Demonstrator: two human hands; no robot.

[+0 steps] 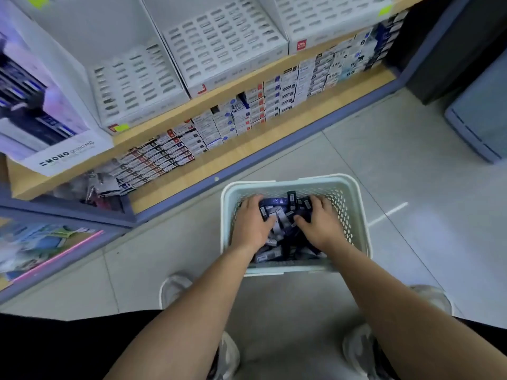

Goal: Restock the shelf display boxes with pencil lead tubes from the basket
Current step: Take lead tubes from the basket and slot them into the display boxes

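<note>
Plainly, from the head view, the step in hand is the pick-up. Both hands are down inside the pale basket [297, 184], which stands on the tiled floor [397, 149] just in front of the lower shelf [247, 139]. The pencil lead tubes [282, 216] lie there in a loose, dark heap. The left hand [253, 224] and the right hand [319, 226] sit on either side of the heap, knuckles up and fingers bent down among the tubes. The fingertips are buried, so I cannot tell whether either hand has closed on anything.

The white display boxes [219, 42] stand well apart from the basket, up on the higher shelf, with rows of slots that look partly filled. Small cartons [274, 97] are stacked below them.

Nothing looks restocked from this handful yet. The next move, I judge, calls for a firm gather of a few tubes. They then need a lift clear of the basket wall and a carry up to an empty slot.
</note>
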